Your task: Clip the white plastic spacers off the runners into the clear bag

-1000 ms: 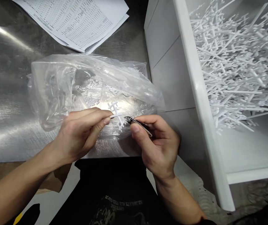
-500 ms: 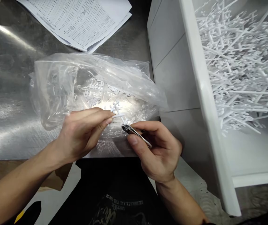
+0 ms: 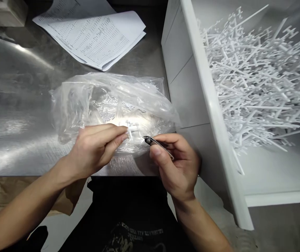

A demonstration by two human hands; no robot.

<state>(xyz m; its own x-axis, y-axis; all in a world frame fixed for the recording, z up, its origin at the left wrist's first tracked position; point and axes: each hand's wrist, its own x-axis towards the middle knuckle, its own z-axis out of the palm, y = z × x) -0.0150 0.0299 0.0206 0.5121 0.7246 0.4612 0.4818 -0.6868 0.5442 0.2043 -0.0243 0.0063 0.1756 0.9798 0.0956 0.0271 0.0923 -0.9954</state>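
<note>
Nail clippers: the tip of the nail clippers (image 3: 148, 140) is standing just clear of the white piece (image 3: 130, 133); half a second ago it was meeting the piece's lower end.
White piece: it is presenting a different outline than before, seemingly turning in the grip; its bars are blurring into the bright plastic, so their number is not showing clearly.
Meaning for the work: the cutting edges appear to be resting between bites, with nothing visible between them.
Left hand: thumb and forefinger of the left hand (image 3: 92, 148) are pinching the piece's near end, its bars sticking out beyond the fingertips towards the clippers.
Right hand: thumb and forefinger of the right hand (image 3: 177, 166) are holding the clippers from both sides, the tip pointing at the piece.
Plastic bag: the piece is hanging over the clear bag (image 3: 72, 115), where small pale bits (image 3: 106, 112) are lying.
White bin: a pile of white sticks (image 3: 257, 87) is filling much of the bin (image 3: 213, 101), beside the right hand.
Loose stick: one stick (image 3: 238, 162) is now lying below the pile's left edge, by the wall.
</note>
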